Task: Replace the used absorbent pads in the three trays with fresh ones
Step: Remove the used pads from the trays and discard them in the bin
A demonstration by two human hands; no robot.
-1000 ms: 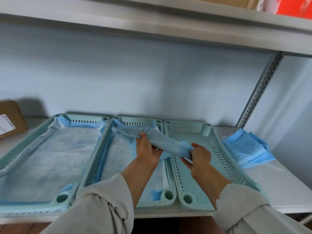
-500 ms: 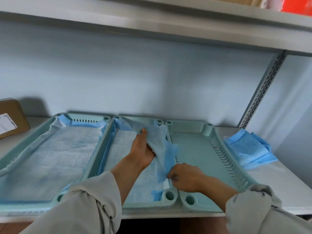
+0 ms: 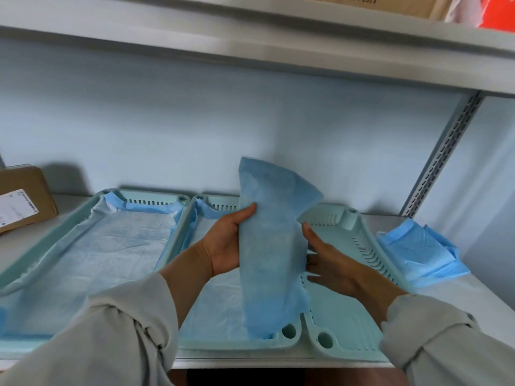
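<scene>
Trays sat side by side on the shelf [image 3: 473, 291]: left tray [image 3: 145, 197] and middle tray [image 3: 289, 339] lined, right tray [image 3: 348, 324] bare. Left hand [image 3: 225, 246] clenched the folded pad [image 3: 269, 246] upright above the middle tray; right hand [image 3: 331, 263] lay loose against it. Crumpled pads [image 3: 418, 249] rested beside the right tray.

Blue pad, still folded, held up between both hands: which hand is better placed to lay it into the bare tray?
Probably the right hand: it is already over the bare right tray. The left hand grips the blue pad above the middle tray, which is already lined, so it would have to cross over.
</scene>
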